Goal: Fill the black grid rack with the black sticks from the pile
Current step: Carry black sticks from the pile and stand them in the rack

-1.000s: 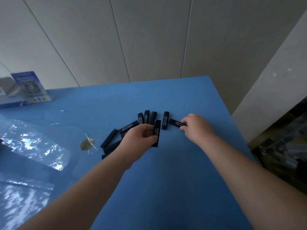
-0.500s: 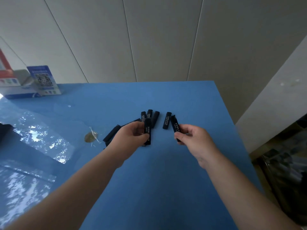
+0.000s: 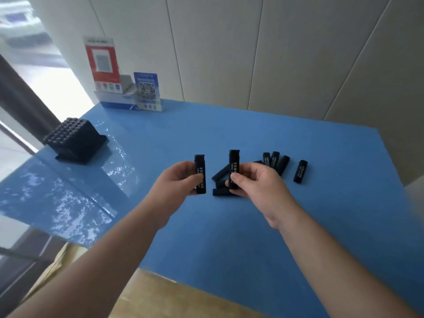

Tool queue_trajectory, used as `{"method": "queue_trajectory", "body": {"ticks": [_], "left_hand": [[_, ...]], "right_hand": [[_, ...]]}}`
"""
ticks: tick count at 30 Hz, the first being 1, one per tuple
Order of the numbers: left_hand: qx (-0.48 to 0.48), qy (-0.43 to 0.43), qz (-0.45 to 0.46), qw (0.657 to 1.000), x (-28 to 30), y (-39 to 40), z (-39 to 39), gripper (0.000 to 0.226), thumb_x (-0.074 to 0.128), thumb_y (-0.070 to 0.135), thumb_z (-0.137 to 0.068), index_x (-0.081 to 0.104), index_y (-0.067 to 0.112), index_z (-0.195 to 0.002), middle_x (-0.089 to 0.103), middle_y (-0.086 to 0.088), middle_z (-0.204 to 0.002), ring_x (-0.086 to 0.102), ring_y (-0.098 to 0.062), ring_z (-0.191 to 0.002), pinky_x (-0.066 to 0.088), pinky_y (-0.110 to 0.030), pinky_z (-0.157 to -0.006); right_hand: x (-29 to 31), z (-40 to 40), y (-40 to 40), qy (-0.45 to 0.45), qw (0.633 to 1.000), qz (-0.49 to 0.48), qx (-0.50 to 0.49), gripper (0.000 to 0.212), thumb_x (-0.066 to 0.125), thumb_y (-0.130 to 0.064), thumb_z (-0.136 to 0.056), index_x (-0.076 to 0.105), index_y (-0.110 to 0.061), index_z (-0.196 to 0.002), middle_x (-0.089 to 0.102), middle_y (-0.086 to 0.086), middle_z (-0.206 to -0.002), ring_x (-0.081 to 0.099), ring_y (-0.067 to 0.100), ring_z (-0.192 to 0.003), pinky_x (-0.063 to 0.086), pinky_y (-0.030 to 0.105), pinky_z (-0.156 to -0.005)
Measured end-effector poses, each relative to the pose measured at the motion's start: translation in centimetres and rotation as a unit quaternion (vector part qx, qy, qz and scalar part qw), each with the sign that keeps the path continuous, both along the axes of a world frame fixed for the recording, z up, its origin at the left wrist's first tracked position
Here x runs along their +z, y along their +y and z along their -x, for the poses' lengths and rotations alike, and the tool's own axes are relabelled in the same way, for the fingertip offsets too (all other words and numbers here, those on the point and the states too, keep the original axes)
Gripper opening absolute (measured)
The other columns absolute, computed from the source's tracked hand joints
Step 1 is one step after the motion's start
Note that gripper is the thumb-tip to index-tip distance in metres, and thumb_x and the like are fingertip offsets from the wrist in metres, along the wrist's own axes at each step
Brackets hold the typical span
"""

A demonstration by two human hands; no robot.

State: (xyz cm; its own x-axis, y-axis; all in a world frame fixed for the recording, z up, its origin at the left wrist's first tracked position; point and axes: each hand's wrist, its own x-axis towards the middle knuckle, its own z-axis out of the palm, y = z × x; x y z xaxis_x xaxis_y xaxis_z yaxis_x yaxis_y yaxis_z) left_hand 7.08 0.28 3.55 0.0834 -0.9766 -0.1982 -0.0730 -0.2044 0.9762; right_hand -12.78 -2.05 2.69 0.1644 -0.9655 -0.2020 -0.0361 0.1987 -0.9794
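Two black sticks are held upright above the blue desk (image 3: 298,226), one in each hand. The left stick (image 3: 200,174) is pinched between the thumb and curled fingers of the left hand (image 3: 177,183), the forearm being extended from the lower left with the palm turned inward. The right stick (image 3: 234,168) is gripped near its lower half by the right hand (image 3: 257,182), whose thumb is pressed against the stick's front face while the remaining fingers are curled behind it; the right forearm is extended from the lower right. White lettering is borne by both sticks. The pile of black sticks (image 3: 275,162) is seen lying flat on the desk just behind and beside the right hand, some partly hidden by it, and a single stick (image 3: 300,171) is set slightly apart at the right. The black grid rack (image 3: 75,140) is placed well apart at the desk's far left, tilted, its cells appearing largely filled. Printed QR-code signs (image 3: 148,91) are stood at the desk's far edge against the white panelled wall (image 3: 252,53).
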Motion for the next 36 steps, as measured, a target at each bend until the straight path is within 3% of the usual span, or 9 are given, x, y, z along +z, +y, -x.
{"method": "queue_trajectory", "body": {"ticks": [5,13,16,20,23,29,36], "left_hand": [[0.038,-0.002,0.006,0.999,-0.2,3.1,-8.0,0.018,0.058,0.003,-0.096,0.069,0.010,-0.107,0.076,-0.006,-0.099,0.071,-0.018,-0.086,0.057,-0.037,-0.089],[0.073,0.001,0.008,0.997,0.2,8.9,-21.8,0.018,0.062,0.002,-0.094,0.073,0.014,-0.101,0.077,-0.002,-0.094,0.074,-0.019,-0.088,0.057,-0.031,-0.084],[0.073,-0.002,0.005,0.997,0.2,10.3,-26.0,0.018,0.062,0.003,-0.094,0.072,0.016,-0.102,0.078,-0.001,-0.094,0.074,-0.017,-0.088,0.056,-0.025,-0.079],[0.073,-0.024,0.004,0.997,-0.1,11.5,-31.5,0.020,0.061,0.005,-0.095,0.072,0.017,-0.106,0.077,0.001,-0.098,0.073,-0.017,-0.092,0.056,-0.029,-0.085],[0.080,-0.048,0.002,0.996,-0.7,11.1,-34.3,0.019,0.062,0.009,-0.095,0.071,0.020,-0.108,0.076,0.002,-0.098,0.073,-0.016,-0.093,0.056,-0.035,-0.092],[0.069,-0.055,0.002,0.996,-1.4,7.9,-38.4,0.017,0.064,0.008,-0.094,0.072,0.019,-0.104,0.076,-0.001,-0.097,0.073,-0.019,-0.093,0.055,-0.041,-0.094],[0.087,-0.057,0.002,0.995,-1.4,2.8,-43.4,0.015,0.065,0.008,-0.093,0.069,0.016,-0.106,0.075,-0.004,-0.097,0.074,-0.021,-0.093,0.054,-0.044,-0.095]], "right_hand": [[0.3,-8.1,1.6,0.023,0.999,0.026,0.039,0.007,0.067,-0.012,-0.094,0.071,-0.016,-0.099,0.077,-0.002,-0.092,0.074,0.015,-0.091,0.060,0.037,-0.089],[0.3,-22.0,5.6,0.055,0.992,0.039,0.106,0.012,0.066,-0.009,-0.094,0.066,-0.018,-0.103,0.074,-0.006,-0.099,0.075,0.019,-0.087,0.056,0.048,-0.095],[0.2,-26.5,6.7,0.048,0.992,0.042,0.108,0.010,0.065,-0.011,-0.095,0.067,-0.018,-0.102,0.074,-0.003,-0.099,0.075,0.019,-0.088,0.058,0.043,-0.093],[0.1,-32.2,7.5,0.042,0.991,0.041,0.120,0.009,0.065,-0.017,-0.096,0.069,-0.017,-0.105,0.076,0.001,-0.100,0.075,0.019,-0.092,0.059,0.034,-0.090],[-0.2,-35.2,7.1,0.045,0.990,0.050,0.127,0.009,0.065,-0.016,-0.096,0.069,-0.016,-0.104,0.076,0.001,-0.099,0.075,0.019,-0.092,0.059,0.031,-0.087],[-0.9,-39.8,3.4,0.035,0.989,0.067,0.123,0.010,0.065,-0.012,-0.095,0.067,-0.017,-0.103,0.072,0.001,-0.100,0.072,0.023,-0.096,0.061,0.038,-0.086],[-1.2,-43.6,-2.2,0.067,0.987,0.090,0.115,0.005,0.070,-0.021,-0.092,0.069,-0.022,-0.097,0.074,0.002,-0.093,0.071,0.023,-0.090,0.059,0.045,-0.088]]}}
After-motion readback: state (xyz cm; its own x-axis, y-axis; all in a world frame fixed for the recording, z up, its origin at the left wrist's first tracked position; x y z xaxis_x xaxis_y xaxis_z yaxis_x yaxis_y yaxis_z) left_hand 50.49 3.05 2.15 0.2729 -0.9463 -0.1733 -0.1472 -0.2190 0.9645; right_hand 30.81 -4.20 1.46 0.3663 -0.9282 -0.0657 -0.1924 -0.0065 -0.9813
